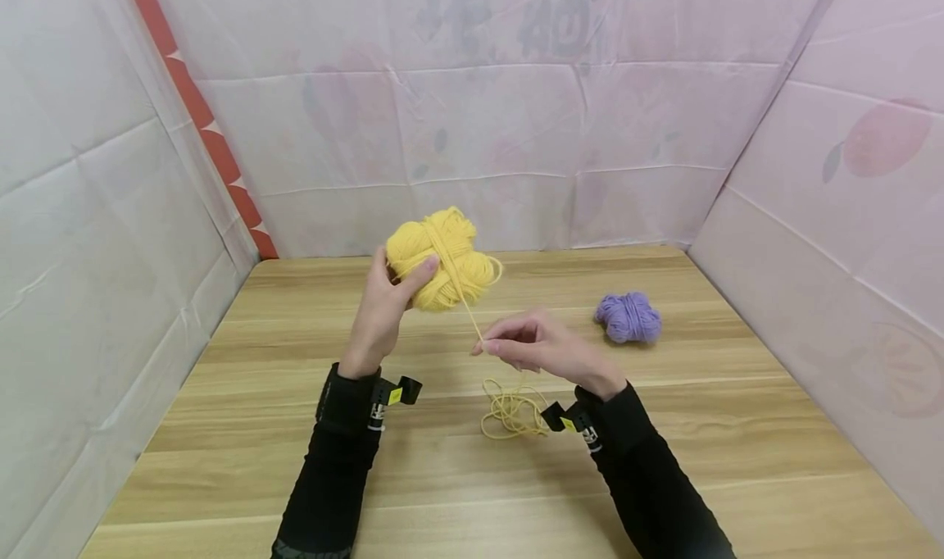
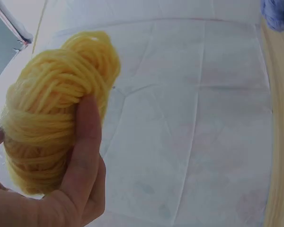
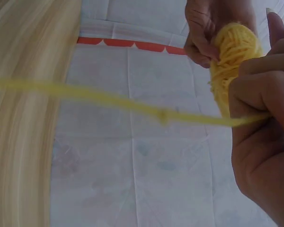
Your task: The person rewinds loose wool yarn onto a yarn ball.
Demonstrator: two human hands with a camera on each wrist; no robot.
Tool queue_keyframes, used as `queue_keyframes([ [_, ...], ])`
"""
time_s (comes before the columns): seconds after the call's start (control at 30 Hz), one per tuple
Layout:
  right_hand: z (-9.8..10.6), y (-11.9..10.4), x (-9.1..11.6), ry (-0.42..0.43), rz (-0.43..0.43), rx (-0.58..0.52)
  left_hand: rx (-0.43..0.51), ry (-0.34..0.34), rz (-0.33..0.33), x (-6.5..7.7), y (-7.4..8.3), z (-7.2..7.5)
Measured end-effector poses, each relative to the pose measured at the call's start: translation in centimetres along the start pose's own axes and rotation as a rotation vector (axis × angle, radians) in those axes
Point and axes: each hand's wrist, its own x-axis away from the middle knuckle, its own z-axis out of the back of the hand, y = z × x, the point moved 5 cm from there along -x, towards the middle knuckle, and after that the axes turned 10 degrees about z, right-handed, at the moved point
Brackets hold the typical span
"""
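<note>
My left hand grips a yellow yarn skein above the table, thumb across its front. In the left wrist view the skein fills the hand, with the fingers pressed along its side. A single strand runs from the skein down to my right hand, which pinches it between thumb and fingertips. The right wrist view shows the yarn strand passing out of the curled right hand. Loose loops of yellow yarn lie on the table below the right hand.
A purple yarn skein rests on the wood-grain table, to the right of my right hand. Pale printed sheeting hangs behind the table and on both sides. A red strip runs along its left back corner.
</note>
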Motion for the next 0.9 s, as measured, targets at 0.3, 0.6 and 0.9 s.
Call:
queue_keyframes([
  [0.3, 0.4, 3.3, -1.0, -0.001, -0.065, -0.053, 0.151, -0.203, -0.040, 0.5, 0.8, -0.8],
  [0.6, 1.8, 4.9, -0.6, 0.148, -0.062, -0.316, -0.014, -0.522, 0.098, 1.4, 0.3, -2.6],
  [0.9, 2.6, 3.7, -0.3, 0.206, -0.073, -0.383, -0.457, -0.647, 0.060, 1.6, -1.1, -4.0],
])
